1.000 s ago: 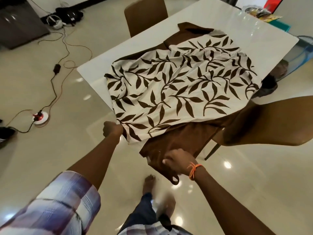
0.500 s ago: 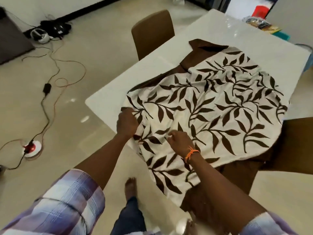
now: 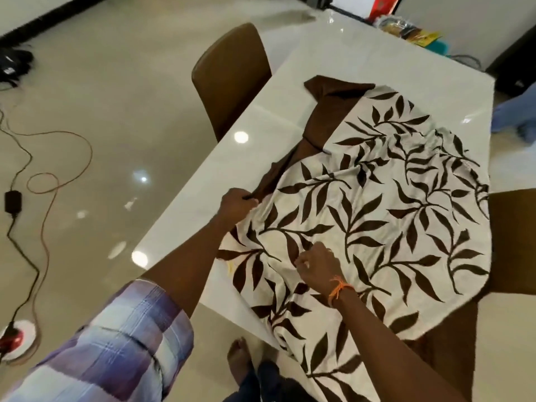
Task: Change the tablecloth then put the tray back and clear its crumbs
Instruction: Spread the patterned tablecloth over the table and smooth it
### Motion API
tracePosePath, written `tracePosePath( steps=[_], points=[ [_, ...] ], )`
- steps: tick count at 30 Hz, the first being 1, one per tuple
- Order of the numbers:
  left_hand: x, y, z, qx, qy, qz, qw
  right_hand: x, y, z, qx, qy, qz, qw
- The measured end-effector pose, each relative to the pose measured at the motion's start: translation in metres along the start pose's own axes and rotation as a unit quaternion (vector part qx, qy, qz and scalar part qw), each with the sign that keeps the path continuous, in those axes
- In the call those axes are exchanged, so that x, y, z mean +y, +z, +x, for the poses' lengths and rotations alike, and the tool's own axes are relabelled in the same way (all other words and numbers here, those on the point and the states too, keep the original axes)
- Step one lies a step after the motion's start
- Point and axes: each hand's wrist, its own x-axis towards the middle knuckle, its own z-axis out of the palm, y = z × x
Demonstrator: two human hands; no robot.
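On the white table (image 3: 362, 68) a cream cloth (image 3: 391, 221) printed with brown leaves lies partly folded, its brown underside showing along the far-left fold, and its near end hangs over the table's near edge. The left hand (image 3: 236, 203) grips the cloth's left edge, fingers curled around a bunched brown hem. The right hand (image 3: 317, 264), an orange thread at its wrist, pinches a fold of cloth near the near edge, fingers curled. A brown chair (image 3: 232, 74) stands at the table's left side, and another chair (image 3: 513, 239) at its right. Packets (image 3: 406, 31) sit at the far corner. Cables (image 3: 43, 169) trail across the shiny floor (image 3: 116, 82) to a round socket (image 3: 14, 338). A bare foot (image 3: 239, 359) shows below the table edge.
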Motion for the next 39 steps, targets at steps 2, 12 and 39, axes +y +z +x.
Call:
tracePosePath(
  steps=[2, 12, 39],
  points=[
    [0.016, 0.002, -0.018, 0.000, 0.059, -0.023, 0.998, -0.022, -0.018, 0.021, 0.057, 0.018, 0.145, 0.988],
    [0.041, 0.013, -0.072, -0.172, 0.075, -0.153, 0.970, -0.058, -0.062, 0.090, 0.130, 0.178, 0.591, 0.776],
    [-0.164, -0.209, 0.007, 0.118, 0.011, 0.480, 0.869, -0.111, 0.060, 0.055, -0.015, 0.029, -0.139, 0.990]
  ],
)
